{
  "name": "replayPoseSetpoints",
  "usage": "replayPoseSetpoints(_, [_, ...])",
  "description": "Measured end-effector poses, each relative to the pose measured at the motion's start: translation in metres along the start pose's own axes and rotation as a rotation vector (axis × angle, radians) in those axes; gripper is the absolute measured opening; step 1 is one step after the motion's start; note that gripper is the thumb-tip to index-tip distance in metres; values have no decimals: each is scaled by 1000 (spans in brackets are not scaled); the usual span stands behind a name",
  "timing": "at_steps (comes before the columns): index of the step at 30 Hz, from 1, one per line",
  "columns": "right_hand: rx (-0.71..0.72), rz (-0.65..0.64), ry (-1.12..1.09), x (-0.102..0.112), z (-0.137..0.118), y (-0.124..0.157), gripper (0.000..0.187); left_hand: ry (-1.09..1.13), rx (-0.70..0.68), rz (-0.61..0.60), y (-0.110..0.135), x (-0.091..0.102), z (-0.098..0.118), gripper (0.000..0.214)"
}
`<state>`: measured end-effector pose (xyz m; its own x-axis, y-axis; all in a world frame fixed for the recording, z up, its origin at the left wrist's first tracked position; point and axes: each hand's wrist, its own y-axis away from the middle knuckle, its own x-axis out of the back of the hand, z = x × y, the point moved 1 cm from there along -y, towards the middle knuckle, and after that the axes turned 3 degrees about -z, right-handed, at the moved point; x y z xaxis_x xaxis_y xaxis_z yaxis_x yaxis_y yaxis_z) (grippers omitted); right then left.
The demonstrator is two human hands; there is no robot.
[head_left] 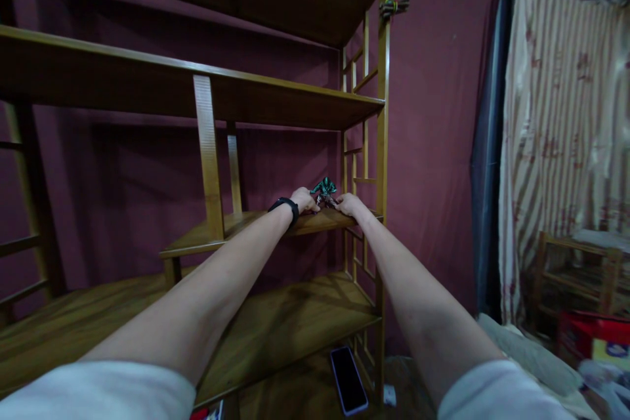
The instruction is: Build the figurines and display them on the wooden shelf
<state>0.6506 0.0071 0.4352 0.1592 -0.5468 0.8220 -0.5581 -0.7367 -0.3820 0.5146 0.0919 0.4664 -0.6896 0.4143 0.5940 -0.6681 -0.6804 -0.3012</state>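
Note:
A small figurine (325, 187), green on top and pinkish brown lower down, stands on the short middle shelf (197, 236) of a wooden rack. My left hand (304, 199), with a black band at its wrist, has its fingers closed at the figurine's left side. On the other side, my right hand (348, 203) reaches in with its fingers pressed to the figurine's lower right. Both arms are stretched far forward. The fingertips are small and partly hidden against the figurine.
Wooden uprights (209, 157) and a higher shelf (275, 85) frame the spot. A phone (348, 380) lies low down by the right post. A small bundle of sticks (394, 8) hangs from that post. A striped curtain (551, 131) and a red box (581, 338) are at right.

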Motion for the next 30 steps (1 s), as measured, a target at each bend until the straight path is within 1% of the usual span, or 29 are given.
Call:
replayPoseSetpoints(3, [8, -6, 8, 0, 0, 1, 23, -203, 63, 99, -5, -1, -3, 27])
replayPoseSetpoints(5, [8, -11, 9, 0, 1, 1, 25, -245, 71, 120, -8, -2, -5, 27])
replayPoseSetpoints(9, [-2, -24, 2, -1, 2, 0, 26, -204, 91, 97, -10, -4, -9, 27])
replayPoseSetpoints(12, [-13, -23, -4, -1, 2, 0, 27, -160, 90, 81, -6, -3, -10, 25])
replayPoseSetpoints(16, [-31, -27, -1, -1, 2, -1, 27, -64, 34, 86, 3, 0, -10, 25])
replayPoseSetpoints(19, [-32, -25, 0, 0, 1, -1, 26, -18, 3, 89, 5, 0, -10, 26])
replayPoseSetpoints(25, [-15, -20, 3, 0, 0, -2, 29, -113, 88, 57, 2, -1, -8, 26])
replayPoseSetpoints(28, [-5, -14, -5, 0, 1, -1, 28, -102, 83, 47, 7, 0, -4, 26])
replayPoseSetpoints(30, [-4, -2, -17, -1, 1, -1, 28, -56, 62, 33, 10, 1, -3, 26])
